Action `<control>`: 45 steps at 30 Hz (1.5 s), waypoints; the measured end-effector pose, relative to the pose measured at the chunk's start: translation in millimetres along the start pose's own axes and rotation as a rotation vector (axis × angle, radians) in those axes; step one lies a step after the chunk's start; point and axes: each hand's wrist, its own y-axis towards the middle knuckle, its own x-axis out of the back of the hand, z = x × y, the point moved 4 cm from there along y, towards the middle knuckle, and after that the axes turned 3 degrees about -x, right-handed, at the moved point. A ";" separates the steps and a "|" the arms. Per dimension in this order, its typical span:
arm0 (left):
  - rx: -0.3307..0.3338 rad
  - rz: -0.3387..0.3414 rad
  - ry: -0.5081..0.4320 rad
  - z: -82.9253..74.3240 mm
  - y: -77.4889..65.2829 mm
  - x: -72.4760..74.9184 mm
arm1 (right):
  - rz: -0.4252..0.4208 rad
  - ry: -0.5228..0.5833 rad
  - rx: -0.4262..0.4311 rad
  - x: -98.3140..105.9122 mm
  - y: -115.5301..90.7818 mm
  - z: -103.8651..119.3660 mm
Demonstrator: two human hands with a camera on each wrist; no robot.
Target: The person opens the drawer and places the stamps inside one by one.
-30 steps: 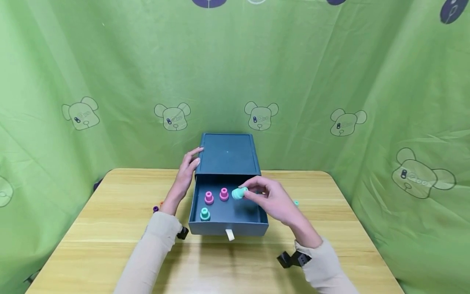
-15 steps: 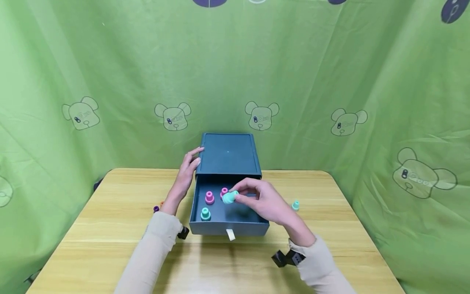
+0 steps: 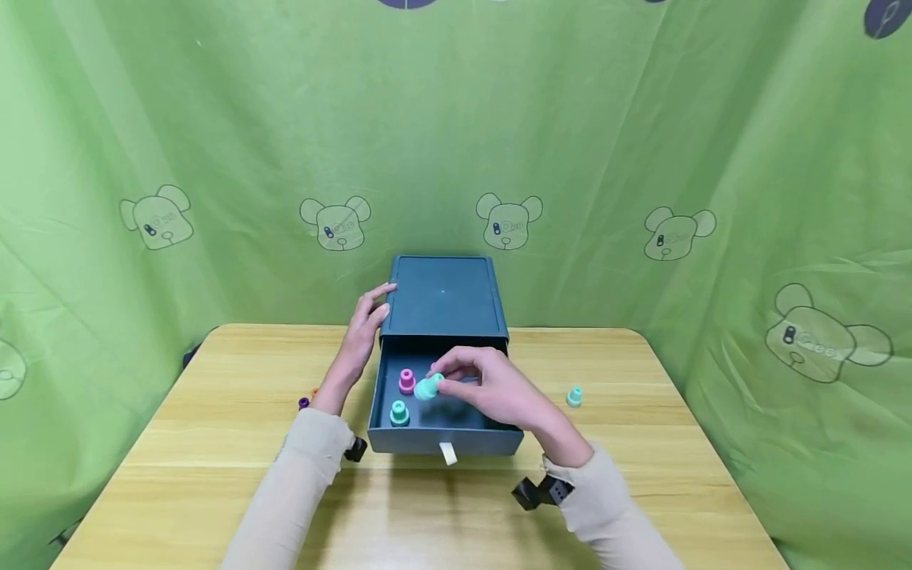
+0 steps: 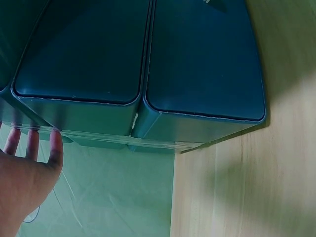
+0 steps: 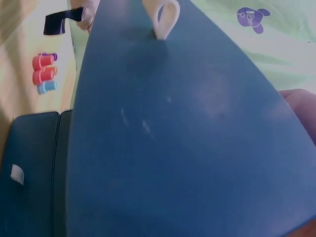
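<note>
Mint-green peg (image 3: pixel 429 386) tilts over the drawer (image 3: pixel 484 442), long axis slanting, wide base lower left, narrow end upper right. The right hand's grip (image 3: pixel 492 386) pinches it.

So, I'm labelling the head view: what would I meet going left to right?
Purple piece, left hand, upright teal piece in the drawer, pinched teal piece, right hand, teal piece on the table.
</note>
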 end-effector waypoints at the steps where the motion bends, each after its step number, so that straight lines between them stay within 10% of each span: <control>1: 0.001 0.003 -0.001 -0.3 0.3 0.1 | 0.007 0.000 0.006 -1.1 0.8 0.3; 13: 0.021 0.020 -0.001 -31.2 -10.4 -3.4 | 0.063 -0.094 -0.041 -10.9 4.9 -2.9; 45: 0.018 0.013 -0.023 -28.2 -9.7 -3.8 | 0.131 -0.207 -0.057 -20.1 6.6 -8.0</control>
